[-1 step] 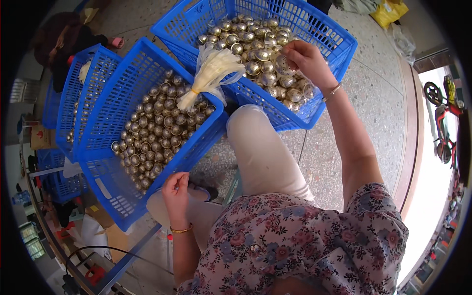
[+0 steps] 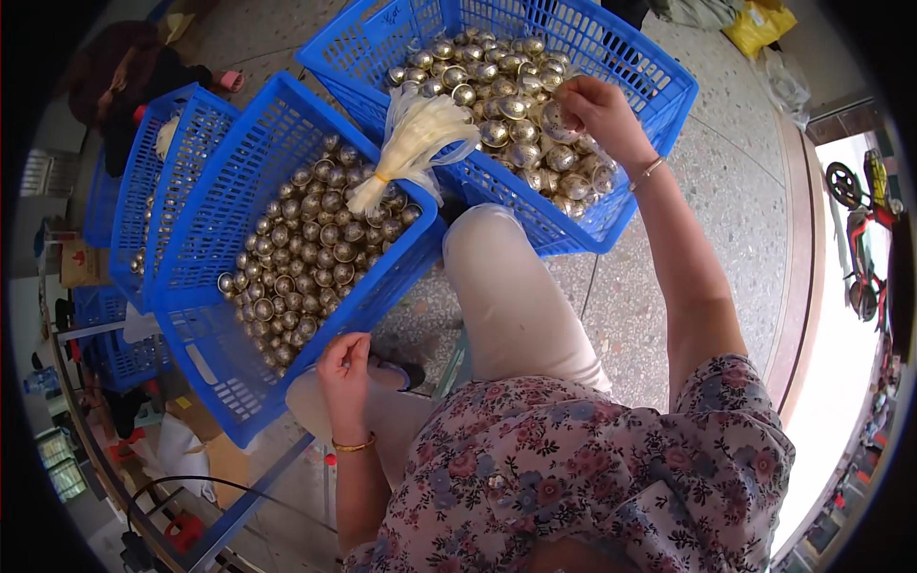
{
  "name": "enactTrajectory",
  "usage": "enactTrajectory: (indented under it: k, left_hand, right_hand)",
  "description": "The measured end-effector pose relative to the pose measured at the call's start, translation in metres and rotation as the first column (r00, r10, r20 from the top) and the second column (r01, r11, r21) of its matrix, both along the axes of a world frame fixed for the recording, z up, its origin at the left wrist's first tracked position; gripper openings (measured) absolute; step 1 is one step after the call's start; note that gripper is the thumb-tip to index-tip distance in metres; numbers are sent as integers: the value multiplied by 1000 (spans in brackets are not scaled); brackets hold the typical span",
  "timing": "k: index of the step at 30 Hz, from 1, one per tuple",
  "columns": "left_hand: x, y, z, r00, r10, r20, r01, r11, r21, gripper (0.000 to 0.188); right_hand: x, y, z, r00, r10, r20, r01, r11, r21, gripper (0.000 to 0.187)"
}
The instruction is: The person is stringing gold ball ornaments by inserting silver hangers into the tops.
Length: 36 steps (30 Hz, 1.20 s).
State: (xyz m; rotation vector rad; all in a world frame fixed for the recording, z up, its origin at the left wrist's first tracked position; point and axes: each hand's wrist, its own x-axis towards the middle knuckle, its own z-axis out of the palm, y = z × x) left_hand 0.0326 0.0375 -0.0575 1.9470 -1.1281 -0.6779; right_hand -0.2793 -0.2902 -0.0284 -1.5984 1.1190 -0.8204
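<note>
My right hand (image 2: 604,116) is closed in a pinch over the right blue basket (image 2: 626,67). From its fingertips hangs a metal ball (image 2: 555,122) dotted with small holes, seemingly in a clear plastic bag. Many shiny bagged balls (image 2: 523,155) lie below it in that basket. My left hand (image 2: 344,365) is held above my left knee, beside the near rim of the left blue basket (image 2: 250,420). Its fingers are curled together, and whatever is between them cannot be made out. Bare metal balls (image 2: 306,239) fill much of the left basket.
A bundle of clear plastic bags (image 2: 415,143), tied with a yellow band, lies across the left basket's corner. More blue baskets (image 2: 134,191) stand at the left. A metal frame (image 2: 250,501) runs at the lower left. A yellow bag (image 2: 759,27) lies at the far right.
</note>
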Motion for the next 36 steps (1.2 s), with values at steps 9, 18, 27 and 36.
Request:
enactTrajectory:
  k: [9, 18, 27, 36]
  left_hand:
    - [-1, -34, 25, 999, -38, 8, 38, 999, 25, 8]
    - [-7, -104, 39, 993, -91, 79, 101, 986, -131, 11]
    - [-5, -175, 17, 930, -75, 360, 120, 987, -103, 21]
    - [-30, -209, -2, 785, -189, 590, 321, 939, -127, 32]
  right_hand:
    - [10, -77, -29, 948, -248, 201, 258, 966, -28, 29]
    - [82, 2, -27, 904, 415, -103, -427, 868, -254, 11]
    - [93, 20, -26, 922, 260, -286, -386, 670, -634, 15]
    - [105, 10, -26, 854, 325, -406, -503, 715, -485, 5]
